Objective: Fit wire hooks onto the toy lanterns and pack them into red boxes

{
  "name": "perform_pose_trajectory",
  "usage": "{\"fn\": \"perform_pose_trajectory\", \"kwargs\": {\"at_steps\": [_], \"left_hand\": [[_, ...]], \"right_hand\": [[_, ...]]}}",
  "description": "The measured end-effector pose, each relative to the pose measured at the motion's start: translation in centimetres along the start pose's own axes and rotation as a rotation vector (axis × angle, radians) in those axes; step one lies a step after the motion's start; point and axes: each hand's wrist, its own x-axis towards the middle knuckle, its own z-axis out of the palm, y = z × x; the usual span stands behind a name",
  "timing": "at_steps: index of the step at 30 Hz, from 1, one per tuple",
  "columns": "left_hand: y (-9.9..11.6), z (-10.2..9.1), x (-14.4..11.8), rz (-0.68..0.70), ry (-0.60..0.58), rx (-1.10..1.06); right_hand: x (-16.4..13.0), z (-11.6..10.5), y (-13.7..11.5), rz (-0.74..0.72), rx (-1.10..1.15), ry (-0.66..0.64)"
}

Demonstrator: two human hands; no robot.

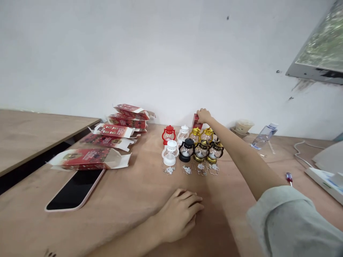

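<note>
Head view: right hand (204,115) grips red box (196,122) by wall

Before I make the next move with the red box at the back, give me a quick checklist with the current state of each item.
1. Right hand has a grip on the red box: ok, fingers rest on its top by the wall.
2. Box closed and upright: upright ok; flaps cannot tell.
3. Left hand free: ok, flat on the table, holding nothing.
4. Lanterns standing: ok, all upright in two rows.
5. Arm clear of the lanterns: not ok, the forearm passes close over the gold ones.
6. Flat boxes and phone out of the way: ok, off to the left.
</note>
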Motion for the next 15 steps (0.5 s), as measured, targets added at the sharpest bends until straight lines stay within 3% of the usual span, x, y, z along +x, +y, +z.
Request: {"fn": "perform_pose_trajectory", "kwargs": {"at_steps": [4, 7, 9, 12, 15], "left_hand": [[0.0, -0.1, 0.1, 0.006, -0.015, -0.004], [0.0, -0.3, 0.1, 0.012, -0.012, -0.002], [-0.1, -0.5, 0.2, 0.009, -0.007, 0.002], [-0.4, -0.8, 0.4, -0.022, -0.004, 0.012], [-1.0, -1.0, 0.8, -0.052, -0.022, 0.007]], "right_hand": [[-1.3, -0.8, -0.6, -0.036, 0.025, -0.025], [-2.4, -2.5, -1.2, -0.067, 0.049, 0.038], [-3.5, -4.2, -1.3, -0.097, 0.094, 0.179], [-7.1, -7.0, -1.1, -0.191, 0.306, 0.566], [-13.4, -9.2, -1.3, -0.217, 0.566, 0.677]]}}
